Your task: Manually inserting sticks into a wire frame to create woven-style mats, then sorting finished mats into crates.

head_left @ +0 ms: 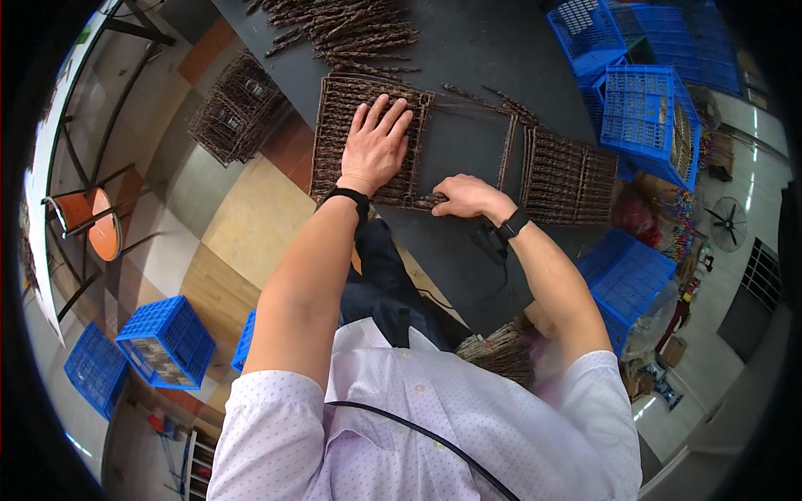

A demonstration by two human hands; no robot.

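Note:
A dark brown woven twig panel (332, 134) lies on the dark table, and beside it extends an open wire frame (508, 154) whose sides are partly wrapped in twig. My left hand (373, 150) rests flat on the panel, fingers stretched out and slightly apart. At the near edge, where panel and frame meet, my right hand (469, 197) is closed with thumb and fingertips on a short brown twig strip (429, 200). The fingers hide part of that strip. Right of the frame sits a second woven panel (564, 175), its slats running in rows.
Loose twig strips (351, 33) are heaped at the table's (480, 37) far side. Blue plastic crates (643, 117) stand along the right, with another blue crate (165, 342) on the floor at left. Stacked woven baskets (236, 108) stand left of the table, near an orange stool (104, 224).

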